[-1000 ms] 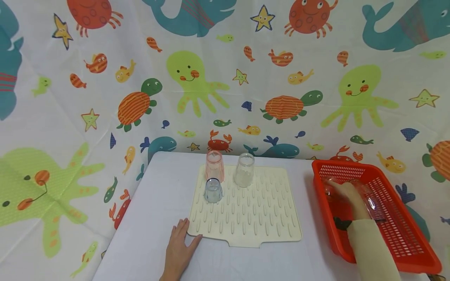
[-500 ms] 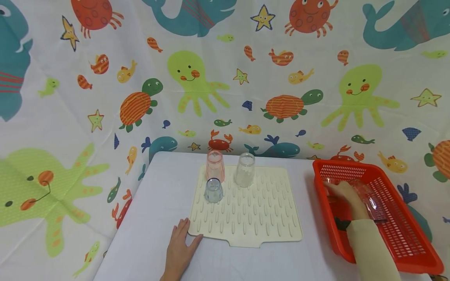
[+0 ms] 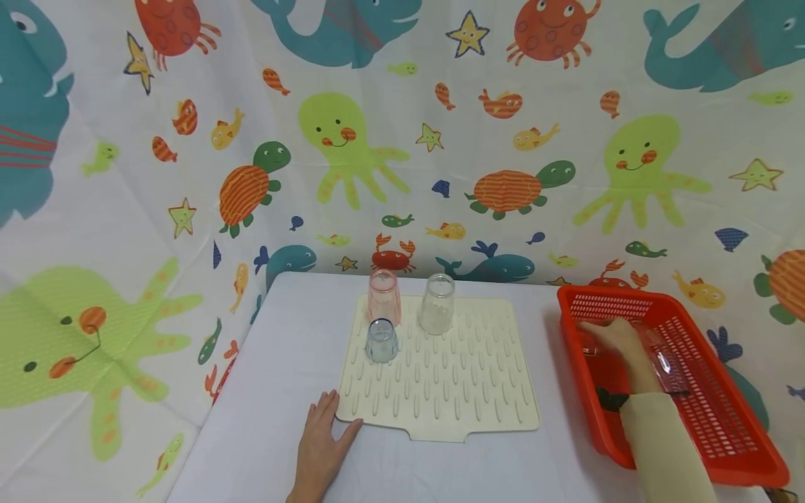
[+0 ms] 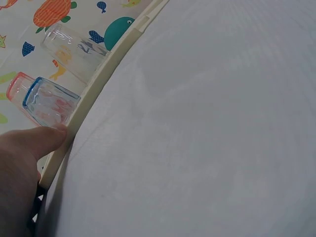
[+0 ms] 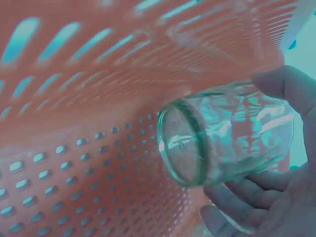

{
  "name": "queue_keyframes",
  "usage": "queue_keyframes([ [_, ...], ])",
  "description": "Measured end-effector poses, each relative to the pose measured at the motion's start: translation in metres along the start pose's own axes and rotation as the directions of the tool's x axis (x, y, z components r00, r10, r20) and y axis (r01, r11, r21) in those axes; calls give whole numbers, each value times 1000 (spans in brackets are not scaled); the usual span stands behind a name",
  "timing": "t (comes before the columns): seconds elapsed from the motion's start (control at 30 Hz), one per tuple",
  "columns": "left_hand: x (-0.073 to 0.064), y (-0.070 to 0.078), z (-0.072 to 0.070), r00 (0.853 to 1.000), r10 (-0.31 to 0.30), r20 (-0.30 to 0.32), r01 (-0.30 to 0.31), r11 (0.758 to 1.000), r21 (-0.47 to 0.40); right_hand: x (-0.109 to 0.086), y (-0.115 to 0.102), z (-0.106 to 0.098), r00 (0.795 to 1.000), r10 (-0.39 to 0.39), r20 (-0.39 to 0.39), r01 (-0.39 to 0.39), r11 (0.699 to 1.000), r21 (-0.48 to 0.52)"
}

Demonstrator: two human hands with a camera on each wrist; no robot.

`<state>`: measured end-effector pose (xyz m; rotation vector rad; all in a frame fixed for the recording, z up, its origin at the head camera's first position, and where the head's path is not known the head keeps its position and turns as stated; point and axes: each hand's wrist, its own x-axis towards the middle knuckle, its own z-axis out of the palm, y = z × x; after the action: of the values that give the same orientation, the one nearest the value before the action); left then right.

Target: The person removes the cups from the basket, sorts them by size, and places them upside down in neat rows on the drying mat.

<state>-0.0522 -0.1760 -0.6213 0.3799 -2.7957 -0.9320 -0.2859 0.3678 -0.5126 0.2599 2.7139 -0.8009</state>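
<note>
In the head view my right hand (image 3: 619, 339) reaches into the red plastic basket (image 3: 581, 398). The right wrist view shows it gripping a clear drinking glass (image 5: 232, 133) lying on its side, thumb above and fingers below. My left hand (image 3: 321, 447) rests at the near left corner of the cream ribbed drying mat (image 3: 465, 391), fingers extended along its edge. On the mat's left half stand three upside-down glasses: a pink-tinted glass (image 3: 384, 300), a clear tall glass (image 3: 437, 307) and a short blue-tinted glass (image 3: 381, 342).
Another transparent glass item (image 3: 669, 363) lies in the basket to the right of my right forearm. The basket's slotted walls rise around that hand. A white cloth (image 3: 277, 349) covers the table, and a sea-animal patterned curtain (image 3: 390, 154) hangs behind and to the left.
My right hand shifts slightly within the basket, around the glass. The left hand, mat and the three standing glasses stay put.
</note>
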Motion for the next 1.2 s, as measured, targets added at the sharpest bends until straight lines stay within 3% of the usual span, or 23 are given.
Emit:
queue_keyframes([
  [0.37,-1,0,1,1000,14,-11,-14,1000,1,-14,-4,-2,998,38,-59,-31,992,120],
  [0.5,-1,0,2,1000,2,2,-2,1000,3,-21,-8,-4,991,44,-126,-21,984,175],
  [0.67,0,1,1,1000,-7,9,7,1000,4,-31,-16,-9,972,43,-229,8,976,219],
  [0.87,-1,1,0,1000,-7,1,7,1000,6,-45,-30,-14,939,-15,-345,97,970,222],
  [1.2,-1,0,2,998,35,-46,-34,999,18,-67,-51,-19,913,-76,-401,179,958,224],
])
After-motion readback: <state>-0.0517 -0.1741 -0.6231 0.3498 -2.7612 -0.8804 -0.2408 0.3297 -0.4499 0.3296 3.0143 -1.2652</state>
